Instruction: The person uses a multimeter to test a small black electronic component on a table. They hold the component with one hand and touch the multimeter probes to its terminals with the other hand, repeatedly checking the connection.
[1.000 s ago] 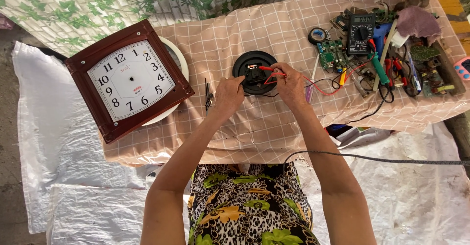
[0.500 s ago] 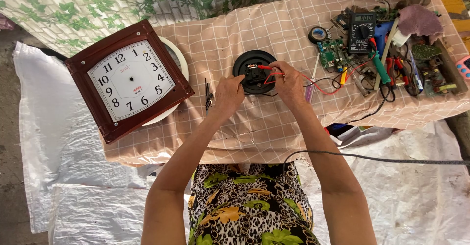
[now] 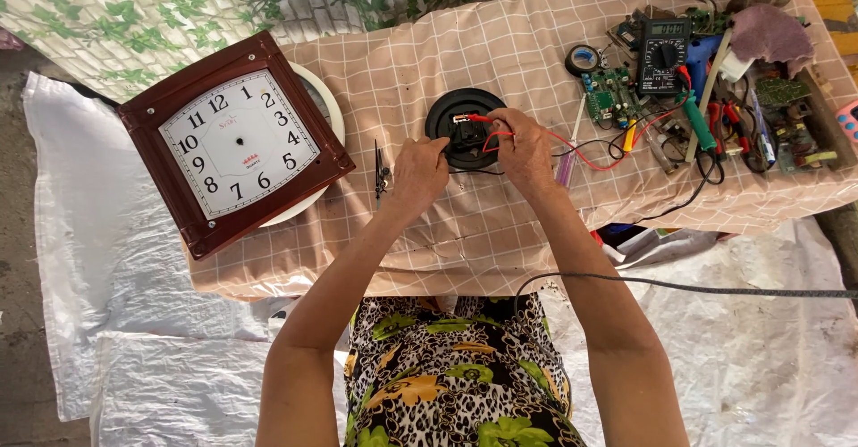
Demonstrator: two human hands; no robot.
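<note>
A round black disc-shaped clock part (image 3: 458,112) lies in the middle of a low table covered by a pink checked cloth (image 3: 500,54). My left hand (image 3: 418,170) grips the black probe at the disc's near left edge. My right hand (image 3: 523,147) holds the red probe (image 3: 474,119), its tip resting on the small black mechanism at the disc's centre. Red and black leads (image 3: 590,154) run right from the probes to a black multimeter (image 3: 661,58).
A square brown-framed wall clock (image 3: 234,143) lies tilted over a white round plate at the table's left end. Small tweezers (image 3: 380,172) sit left of my left hand. Circuit boards, tape roll, screwdrivers and tools crowd the right end. A black cable (image 3: 697,284) crosses below.
Both hands stay at the black disc; my right hand has shifted the red probe slightly on the mechanism. Nothing else moved.
</note>
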